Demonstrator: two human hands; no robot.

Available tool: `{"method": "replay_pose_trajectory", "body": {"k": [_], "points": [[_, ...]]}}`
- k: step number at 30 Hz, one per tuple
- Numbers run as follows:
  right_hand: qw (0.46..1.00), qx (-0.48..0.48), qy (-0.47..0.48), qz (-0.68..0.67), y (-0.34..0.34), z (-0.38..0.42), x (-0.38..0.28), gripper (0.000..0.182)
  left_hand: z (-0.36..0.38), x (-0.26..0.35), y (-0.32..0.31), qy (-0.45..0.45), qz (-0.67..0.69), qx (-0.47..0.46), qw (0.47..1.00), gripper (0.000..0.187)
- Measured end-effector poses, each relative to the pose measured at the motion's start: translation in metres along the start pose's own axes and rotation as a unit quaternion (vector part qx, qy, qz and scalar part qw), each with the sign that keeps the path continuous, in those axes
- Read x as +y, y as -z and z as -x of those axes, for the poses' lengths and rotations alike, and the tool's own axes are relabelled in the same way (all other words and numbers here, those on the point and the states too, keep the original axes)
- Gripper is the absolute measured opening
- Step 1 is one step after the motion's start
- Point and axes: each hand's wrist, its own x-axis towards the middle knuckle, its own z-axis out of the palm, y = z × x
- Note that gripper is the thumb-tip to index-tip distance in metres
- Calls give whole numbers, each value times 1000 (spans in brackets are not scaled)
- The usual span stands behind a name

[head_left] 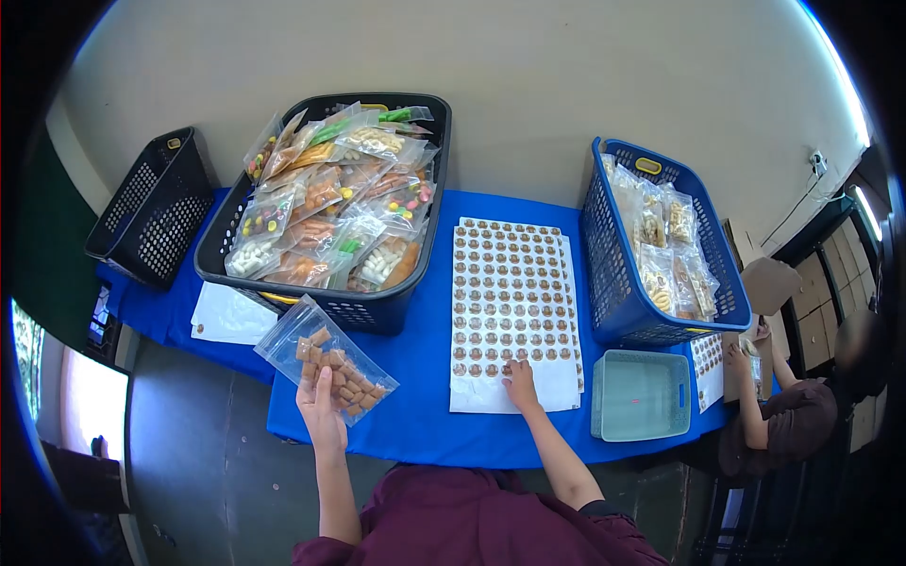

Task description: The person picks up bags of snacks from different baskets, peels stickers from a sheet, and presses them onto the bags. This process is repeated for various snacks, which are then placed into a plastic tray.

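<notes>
Transparent plastic zip bag of brown pillow-shaped snacks (342, 375): raised in the left hand (324, 412), near the front edge of a table covered in blue cloth (429, 311).
Left fingers: closed on the bag's lower left side, thumb across its front.
Right fingers: the right hand (520, 387) bends over the lower rows of a white paper sheet of round brown stickers (505, 302); whether they pinch one, I cannot tell.
Sticker sheet: flat at mid-table, more sheets showing along its right edge.
Behind the bag: a large black plastic basket (445, 170), heaped with bagged snacks, and white paper (226, 316), partly hidden by the bag.
Far left: a smaller black perforated basket (151, 217), beyond the large one.
Right of the sheet: a shallow grey-green plastic tray (642, 429), below a blue plastic basket (642, 328) of snack bags.
Far right: another person in a dark top (793, 424), holding a bag.
</notes>
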Motion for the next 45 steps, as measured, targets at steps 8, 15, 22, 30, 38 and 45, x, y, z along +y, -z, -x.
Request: {"method": "replay_pose_trajectory", "body": {"k": [8,15,22,30,38,45], "points": [[995,68,22,-65,-12,2,22,19,1,-2,6,0,2,-1,1000,35],[907,-9,-181,-380,25,3,-9,7,1,-3,5,12,-10,-26,1000,33],[822,-55,-146,-548,118,20,-84,10,15,-19,-38,62,-20,-96,993,33],[785,-24,-93,-611,203,35,-102,8,56,-62,-110,165,-19,-253,953,44],[828,3,-38,-559,284,56,-108,17,108,-101,-186,271,-27,-348,897,45],[897,80,-14,-435,303,62,-72,29,148,-125,-233,282,-68,-374,881,40]]}}
